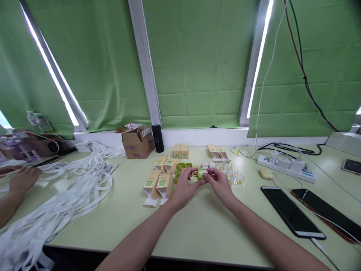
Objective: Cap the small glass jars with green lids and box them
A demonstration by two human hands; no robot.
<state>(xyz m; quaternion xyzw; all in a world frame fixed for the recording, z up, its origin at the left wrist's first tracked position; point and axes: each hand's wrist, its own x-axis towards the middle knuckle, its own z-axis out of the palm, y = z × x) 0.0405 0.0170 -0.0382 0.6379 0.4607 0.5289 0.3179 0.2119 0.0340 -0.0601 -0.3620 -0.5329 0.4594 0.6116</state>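
Note:
Over the middle of the table, my left hand point(186, 188) and my right hand point(219, 183) meet, fingertips pinched around a small green-and-white round piece point(200, 173). A tan loop sticks out of its left side, next to my left fingers. Just behind my left hand are several small green containers point(184, 165). Clear cups with yellowish bits inside point(238, 178) stand beyond and right of my right hand. To the left of my left hand, small tan cardboard boxes point(165, 183) with green labels lie with flaps open. A pinkish-white piece point(208, 165) shows behind my fingers, partly hidden.
More tan boxes point(181, 151) stand at the back. A brown carton point(138, 143) and a black cylinder point(157, 138) are by the wall. White straps point(70, 188) cover the left side, near another person's hand point(24, 180). Phones point(293, 211) and a power strip point(287, 168) are right.

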